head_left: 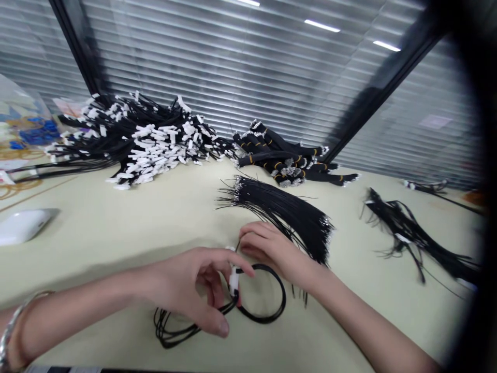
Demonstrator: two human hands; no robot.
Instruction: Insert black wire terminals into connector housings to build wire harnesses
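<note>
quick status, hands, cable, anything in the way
Left hand at white connector, grip unclear. Right hand just beyond, fingers curled. Black cable looped beside connector. Wire bundle close by right wrist.

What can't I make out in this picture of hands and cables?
All in the head view:
1. Fingertips of the right hand, and anything pinched there: hidden by its own curled fingers.
2. White connector: partly covered by the index finger of the left hand; its fine detail is too small.
3. Rounded white object: cut off by the left edge.
4. Cable bundle at right: blurred, far end lost in the dark margin.
</note>
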